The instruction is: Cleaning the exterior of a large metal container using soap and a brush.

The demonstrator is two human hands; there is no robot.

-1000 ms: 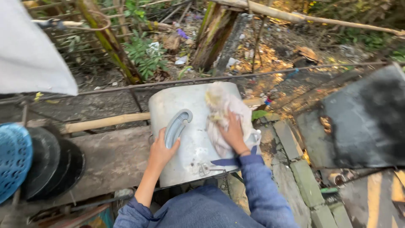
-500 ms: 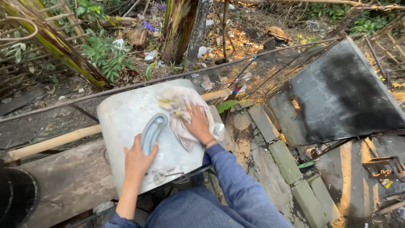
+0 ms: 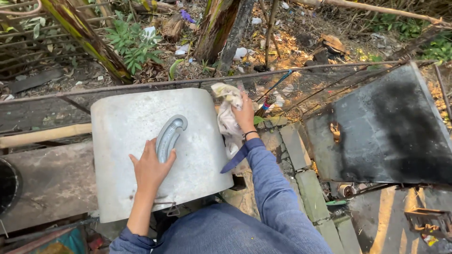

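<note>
A large grey metal pot (image 3: 127,127) lies on its side on a wooden bench (image 3: 42,183), its curved handle (image 3: 168,136) facing up. My left hand (image 3: 149,165) rests flat on the pot's wall with fingers against the lower end of the handle. My right hand (image 3: 245,113) grips a crumpled whitish cloth (image 3: 227,117) at the pot's right edge; the cloth hangs down beside the pot. Blue sleeves cover both arms.
A wire fence (image 3: 292,84) runs behind the pot, with plants and litter beyond. A blackened metal sheet (image 3: 391,127) leans at the right. Concrete blocks (image 3: 310,183) lie below it. A bamboo pole (image 3: 42,135) lies at the left.
My right hand has drawn the cloth off the pot's upper face to its right edge. My left hand stays by the handle. The view has shifted.
</note>
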